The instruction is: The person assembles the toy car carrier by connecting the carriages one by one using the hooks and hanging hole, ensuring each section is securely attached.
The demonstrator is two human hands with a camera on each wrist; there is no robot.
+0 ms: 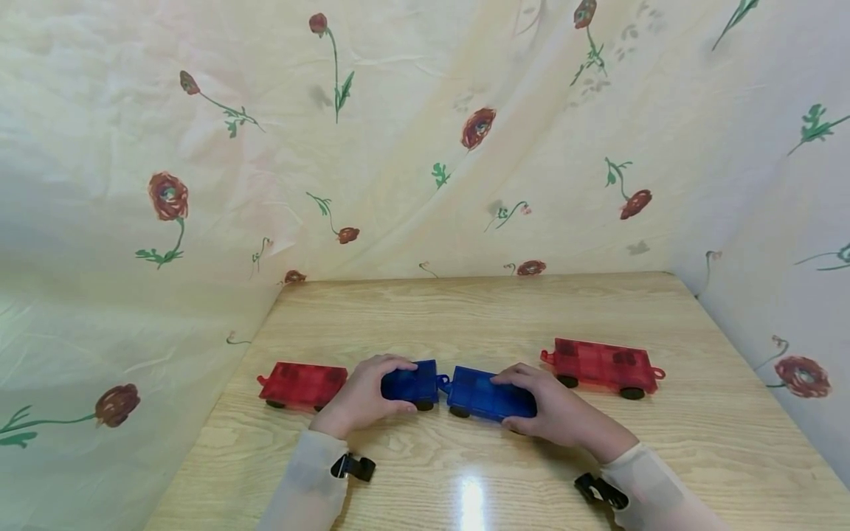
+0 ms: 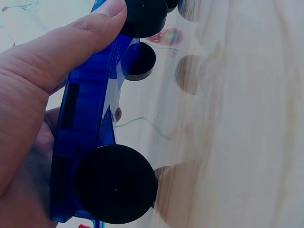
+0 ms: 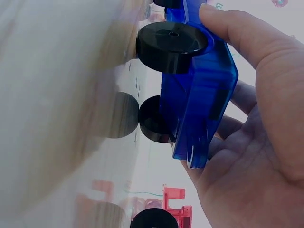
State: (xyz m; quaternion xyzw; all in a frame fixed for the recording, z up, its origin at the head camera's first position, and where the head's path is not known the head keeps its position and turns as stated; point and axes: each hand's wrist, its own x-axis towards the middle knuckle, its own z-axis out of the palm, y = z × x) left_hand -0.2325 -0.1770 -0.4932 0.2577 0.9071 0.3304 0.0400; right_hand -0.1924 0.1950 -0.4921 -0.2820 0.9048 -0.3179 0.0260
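My left hand [image 1: 364,392] grips a see-through blue toy train wagon [image 1: 415,383] with black wheels, thumb on its near side and fingers over the far side. My right hand [image 1: 559,409] holds a second blue toy wagon [image 1: 483,392] the same way, by its right part. Between the two wagons a ring and a hook meet; whether they are linked I cannot tell. The left wrist view shows the thumb [image 2: 90,33] along the first blue wagon's side [image 2: 85,114]. In the right wrist view the palm is behind the second wagon's end loop [image 3: 197,149].
A red toy wagon [image 1: 305,383] stands to the left, partly behind my left hand. Another red wagon [image 1: 600,366], with a hook and a ring at its ends, is to the right beyond my right hand. Flowered cloth [image 1: 398,147] walls the wooden table [image 1: 432,317].
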